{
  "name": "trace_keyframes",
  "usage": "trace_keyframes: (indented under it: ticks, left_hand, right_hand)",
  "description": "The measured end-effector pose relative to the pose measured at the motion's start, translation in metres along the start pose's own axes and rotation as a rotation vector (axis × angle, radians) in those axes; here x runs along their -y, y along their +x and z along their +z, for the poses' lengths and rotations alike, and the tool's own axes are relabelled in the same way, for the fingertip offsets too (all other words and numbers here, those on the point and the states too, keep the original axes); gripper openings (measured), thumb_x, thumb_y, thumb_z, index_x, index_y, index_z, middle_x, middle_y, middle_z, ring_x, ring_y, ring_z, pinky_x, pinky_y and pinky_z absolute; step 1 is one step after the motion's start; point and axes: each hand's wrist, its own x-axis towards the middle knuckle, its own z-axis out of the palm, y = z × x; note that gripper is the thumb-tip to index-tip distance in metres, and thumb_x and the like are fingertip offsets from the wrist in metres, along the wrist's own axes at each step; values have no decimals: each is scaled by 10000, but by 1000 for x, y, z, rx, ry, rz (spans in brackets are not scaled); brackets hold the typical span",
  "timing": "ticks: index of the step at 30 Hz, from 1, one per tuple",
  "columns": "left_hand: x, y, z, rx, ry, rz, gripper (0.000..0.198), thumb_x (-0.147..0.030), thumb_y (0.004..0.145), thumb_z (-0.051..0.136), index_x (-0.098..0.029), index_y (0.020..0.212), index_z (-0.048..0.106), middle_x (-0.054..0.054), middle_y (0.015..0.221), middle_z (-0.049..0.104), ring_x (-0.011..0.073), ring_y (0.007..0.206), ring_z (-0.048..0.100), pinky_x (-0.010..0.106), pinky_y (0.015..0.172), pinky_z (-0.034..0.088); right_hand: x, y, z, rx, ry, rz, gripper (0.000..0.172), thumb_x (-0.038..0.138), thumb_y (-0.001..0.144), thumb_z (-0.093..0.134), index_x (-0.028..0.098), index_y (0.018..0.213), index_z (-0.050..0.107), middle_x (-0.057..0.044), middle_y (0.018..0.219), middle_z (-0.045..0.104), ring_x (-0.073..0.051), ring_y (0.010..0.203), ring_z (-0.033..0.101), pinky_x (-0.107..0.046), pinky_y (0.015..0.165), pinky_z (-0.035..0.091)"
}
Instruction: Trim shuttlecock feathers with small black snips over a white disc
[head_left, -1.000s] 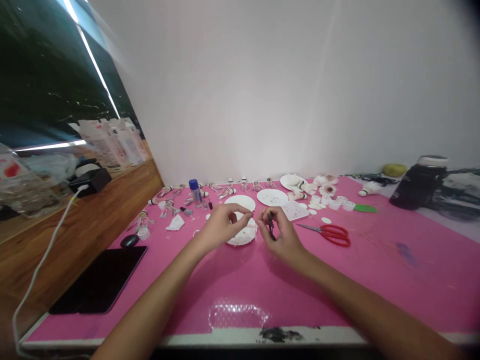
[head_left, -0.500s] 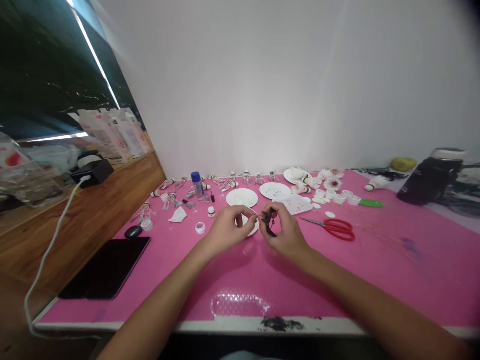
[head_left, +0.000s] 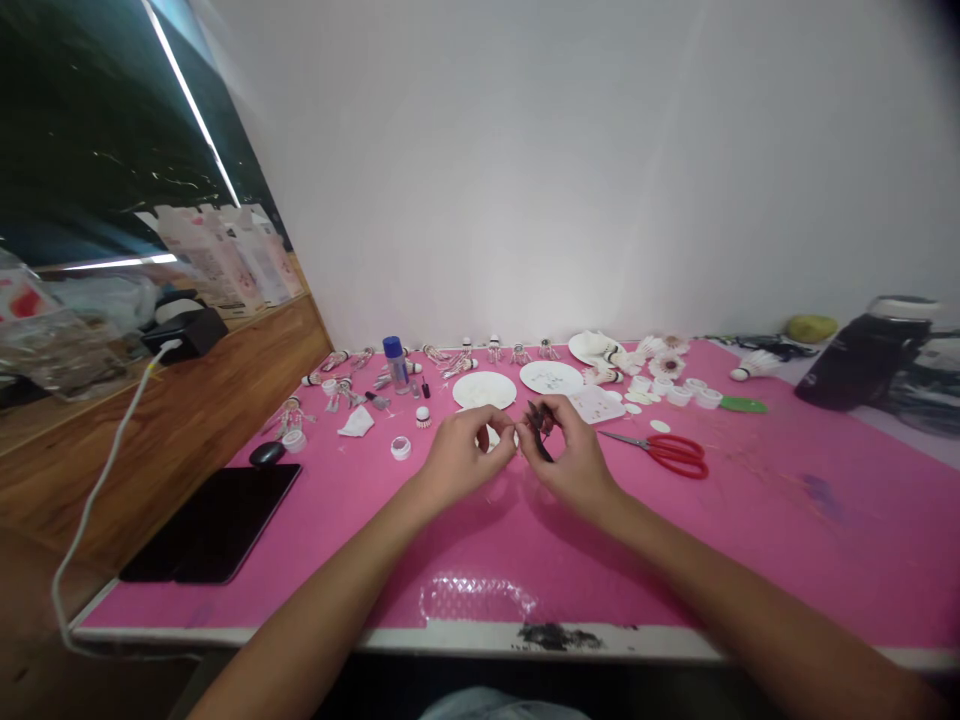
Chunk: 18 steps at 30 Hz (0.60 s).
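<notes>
Above the pink table top (head_left: 450, 535), my two hands nearly meet in front of the white plates. My right hand (head_left: 576, 455) is closed around a small dark tool (head_left: 540, 435), plier-like in outline, though its exact kind is hard to make out. Thumb and forefinger of my left hand (head_left: 466, 452) are pinched together beside it; whatever sits between them is too small to name. A white plate (head_left: 491, 437) is partly hidden behind my left fingers. Farther back lie a round white plate (head_left: 484, 389) and a second plate (head_left: 551, 378) with small bits on it.
Red-handled scissors (head_left: 671, 455) lie right of my hands. Several shuttlecocks (head_left: 495, 349) stand along the wall. A blue-capped bottle (head_left: 395, 363), small white tubs (head_left: 679, 396), a black tablet (head_left: 217, 525), a mouse (head_left: 267, 455) and a dark bottle (head_left: 859, 355) are also around.
The dark tool has turned slightly in my right hand, and its tips have drawn back from my left fingertips. My left hand keeps its pinch. The camera view has shifted a little.
</notes>
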Motion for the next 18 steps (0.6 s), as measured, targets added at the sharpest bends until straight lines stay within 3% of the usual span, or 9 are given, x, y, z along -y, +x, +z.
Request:
trace_keyframes:
  ticks: [8,12,18]
  left_hand:
    - [2,-1,-3,-19,-145,-14,145,-262,933,612,-178,905,726,14,765,693,109,616,527,233,574,406]
    - [4,-3,-4,-90,-163,45,124,-266,955,615,-181,907,691,15,777,683,102,613,509,235,578,405]
    - [5,-5,-8,-216,-85,196,125,-269,1003,564,-183,951,640,44,867,696,104,649,532,250,611,429]
  right_hand:
    - [5,1,-4,5,55,11,140,321,967,651,242,1064,589,-53,953,632,-198,824,565,-351,766,510]
    - [5,6,-13,-26,27,-24,213,331,969,647,233,1158,645,-78,992,657,-196,792,592,-342,693,509]
    - [-3,11,-16,-80,15,26,286,389,935,708,228,1171,711,-38,859,677,-160,672,572,-301,592,501]
